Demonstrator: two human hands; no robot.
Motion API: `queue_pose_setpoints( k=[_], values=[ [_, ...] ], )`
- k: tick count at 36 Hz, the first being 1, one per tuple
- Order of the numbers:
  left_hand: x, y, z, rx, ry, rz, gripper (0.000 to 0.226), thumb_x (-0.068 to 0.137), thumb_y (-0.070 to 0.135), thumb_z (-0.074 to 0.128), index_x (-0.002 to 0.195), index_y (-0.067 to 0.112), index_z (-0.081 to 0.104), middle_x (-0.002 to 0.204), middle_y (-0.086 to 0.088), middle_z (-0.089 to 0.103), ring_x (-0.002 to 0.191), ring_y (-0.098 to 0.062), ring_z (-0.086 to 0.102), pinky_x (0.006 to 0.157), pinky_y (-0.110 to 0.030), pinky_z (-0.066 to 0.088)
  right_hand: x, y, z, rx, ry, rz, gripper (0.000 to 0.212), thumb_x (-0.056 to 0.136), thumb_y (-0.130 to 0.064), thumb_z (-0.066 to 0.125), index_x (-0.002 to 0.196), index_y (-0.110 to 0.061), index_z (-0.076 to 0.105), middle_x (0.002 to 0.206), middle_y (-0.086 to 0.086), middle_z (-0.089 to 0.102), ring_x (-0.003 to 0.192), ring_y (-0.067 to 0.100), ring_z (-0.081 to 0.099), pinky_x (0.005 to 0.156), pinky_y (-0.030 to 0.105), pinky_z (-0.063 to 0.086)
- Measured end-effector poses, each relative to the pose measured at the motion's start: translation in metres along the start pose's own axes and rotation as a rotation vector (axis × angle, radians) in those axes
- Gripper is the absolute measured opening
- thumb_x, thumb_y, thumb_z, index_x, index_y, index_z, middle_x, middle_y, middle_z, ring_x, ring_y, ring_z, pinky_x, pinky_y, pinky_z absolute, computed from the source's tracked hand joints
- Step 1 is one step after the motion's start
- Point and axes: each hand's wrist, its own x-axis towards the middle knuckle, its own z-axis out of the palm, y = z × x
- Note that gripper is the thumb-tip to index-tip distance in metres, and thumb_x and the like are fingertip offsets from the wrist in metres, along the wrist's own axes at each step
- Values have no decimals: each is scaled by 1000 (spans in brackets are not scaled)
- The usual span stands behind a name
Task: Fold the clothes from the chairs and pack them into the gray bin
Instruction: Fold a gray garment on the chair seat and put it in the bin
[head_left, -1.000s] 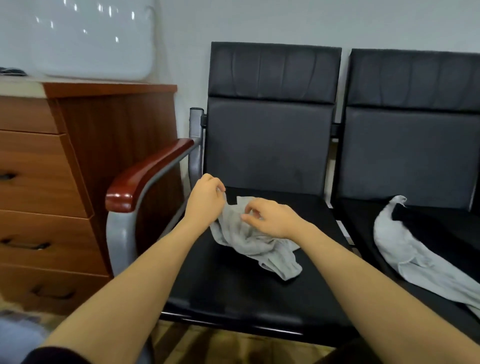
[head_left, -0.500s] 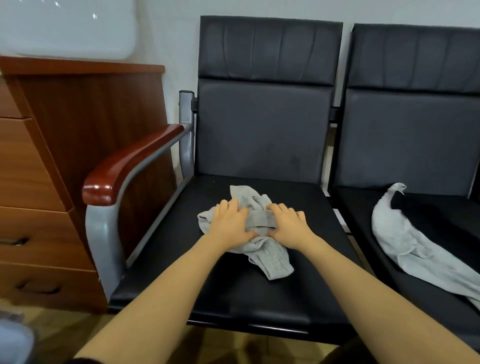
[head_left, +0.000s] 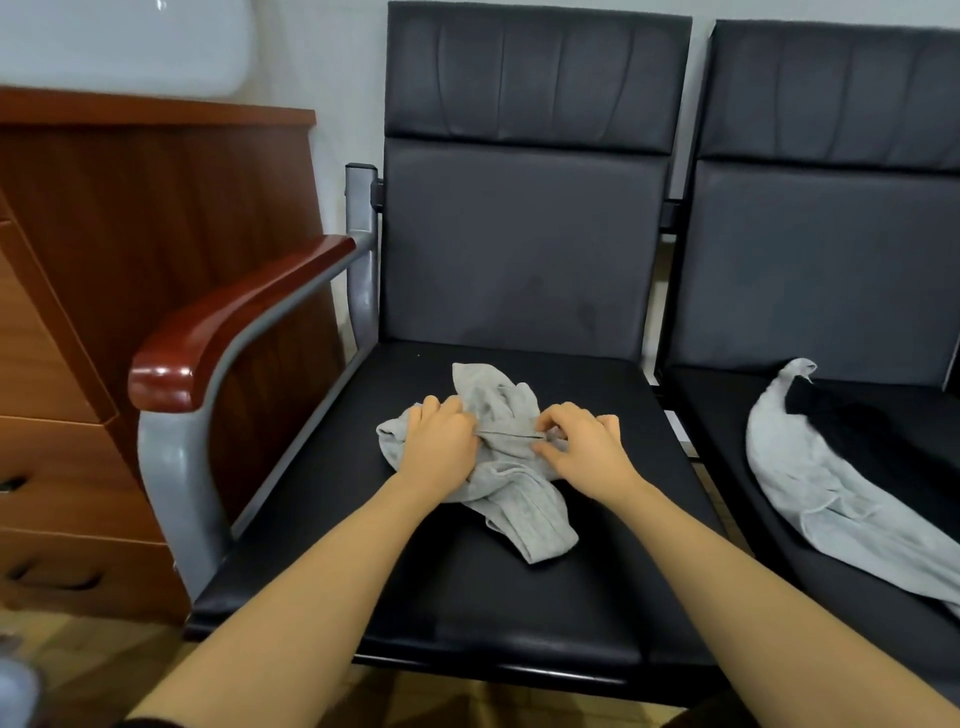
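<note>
A small crumpled grey garment (head_left: 519, 499) lies on the black seat of the left chair (head_left: 467, 587). My left hand (head_left: 439, 441) rests on its left part with the fingers curled into the cloth. My right hand (head_left: 582, 447) pinches a ridge of the cloth just to the right. A taut fold runs between the two hands. On the right chair's seat (head_left: 909, 415) a longer light grey garment (head_left: 810, 478) lies stretched out beside a black garment (head_left: 872, 441). A blurred grey shape (head_left: 15, 691) shows at the bottom left corner; I cannot tell whether it is the bin.
The left chair has a red-brown wooden armrest (head_left: 234, 322) on a grey metal frame. A wooden chest of drawers (head_left: 78, 364) stands close to its left. The chair backs stand against a white wall. Wood-patterned floor shows below the seat.
The hands set the grey garment down toward the seat's middle and pressed it flat. Now their fingers have curled and pinch a fold between them.
</note>
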Motion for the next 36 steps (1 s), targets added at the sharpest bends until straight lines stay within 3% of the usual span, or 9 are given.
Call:
queue_pose_setpoints(
  k=[7, 12, 16, 18, 21, 24, 29, 33, 36],
  values=[
    [-4, -3, 3, 44, -22, 15, 26, 97, 20, 41, 106, 17, 65, 118, 0, 49, 109, -23, 40, 96, -32, 26, 0, -6, -2, -32, -46, 26, 20, 86, -46, 62, 87, -26, 60, 91, -13, 56, 86, 4, 51, 85, 29, 22],
    [-6, -2, 1, 59, -23, 26, 27, 96, 20, 41, 106, 17, 66, 117, 0, 50, 109, -24, 41, 95, -32, 26, -2, -11, 0, -26, -89, 77, 7, 89, -26, 57, 82, -26, 56, 94, -9, 53, 88, 11, 53, 81, 29, 20],
    [-7, -3, -4, 136, -50, 40, 21, 92, 19, 46, 101, 14, 64, 114, -2, 49, 106, -25, 40, 92, -32, 26, 1, -17, -5, 32, 89, 109, 10, 95, -13, 44, 90, -17, 51, 83, -4, 56, 72, 19, 55, 83, 33, 32],
    [-8, -2, -8, 205, -64, 57, 18, 89, 16, 48, 98, 13, 63, 113, -4, 49, 104, -25, 40, 90, -32, 27, 3, -21, -10, 107, 151, 96, 8, 97, -10, 40, 92, -14, 45, 77, 1, 54, 65, 24, 52, 73, 36, 40],
    [-7, 2, -15, 293, -72, 78, 17, 87, 12, 49, 98, 12, 61, 113, -5, 47, 104, -25, 40, 90, -32, 28, 5, -27, -17, 217, 152, 81, 15, 94, -2, 34, 92, -16, 40, 77, 10, 51, 63, 20, 40, 57, 44, 38],
    [-6, 4, -19, 300, -78, 73, 17, 87, 11, 50, 100, 12, 61, 113, -5, 47, 106, -25, 40, 91, -32, 29, 5, -31, -22, 206, 155, 21, 25, 89, 6, 32, 95, -15, 45, 83, 5, 51, 66, 21, 44, 63, 47, 43],
    [-8, 0, -25, 245, -54, 84, 19, 89, 13, 46, 98, 11, 62, 106, -4, 46, 99, -24, 37, 86, -31, 26, 2, -24, -20, 96, 158, -79, 29, 91, 9, 41, 96, -1, 68, 96, -2, 51, 85, 17, 54, 80, 27, 47],
    [-10, -5, -29, 218, -35, 76, 18, 89, 13, 46, 95, 10, 63, 97, -3, 40, 89, -21, 27, 81, -30, 21, 1, -23, -19, 16, 75, -107, 28, 92, 6, 43, 104, 1, 68, 109, 2, 56, 91, 21, 59, 83, 32, 49],
    [-11, -7, -32, 197, -44, 71, 18, 90, 16, 46, 98, 10, 61, 108, -4, 46, 100, -24, 37, 83, -30, 23, -1, -24, -20, -59, 18, -169, 30, 89, 5, 44, 112, 0, 63, 119, 1, 54, 94, 21, 58, 84, 33, 49]
  ],
)
